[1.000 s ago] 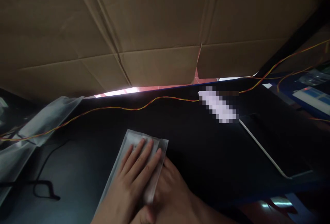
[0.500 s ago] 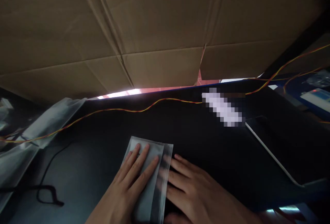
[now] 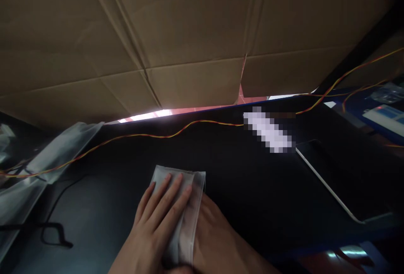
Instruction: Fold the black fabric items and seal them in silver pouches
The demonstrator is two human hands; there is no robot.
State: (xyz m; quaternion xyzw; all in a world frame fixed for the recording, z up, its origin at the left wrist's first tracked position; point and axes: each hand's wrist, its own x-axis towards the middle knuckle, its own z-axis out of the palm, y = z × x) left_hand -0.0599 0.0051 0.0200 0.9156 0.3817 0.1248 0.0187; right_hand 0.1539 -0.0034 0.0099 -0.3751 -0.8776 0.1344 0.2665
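A translucent plastic bag (image 3: 198, 194) with a clear strip along its right side lies on the black tabletop. My left hand (image 3: 160, 219) rests flat on it, fingers stretched out and slightly spread, pressing its upper part. My right hand (image 3: 217, 232) reaches in from the right, and its front part goes beneath the clear right edge. Skin shows hazily through the film there, but the right fingers are mostly hidden, so their grip cannot be made out.
More plastic bags (image 3: 63, 152) lie at the left, near a black strap loop (image 3: 59, 236). A twisted red-yellow wire (image 3: 142, 135) crosses the table's back. Cardboard (image 3: 189, 25) hangs behind. A dark flat panel with a pale edge (image 3: 328, 185) lies right, beside a blurred-out pale object (image 3: 268, 131).
My right hand has moved left, from lying on the bag's right strip to partly beneath it. My left hand remains flat on the bag. The view has shifted slightly.
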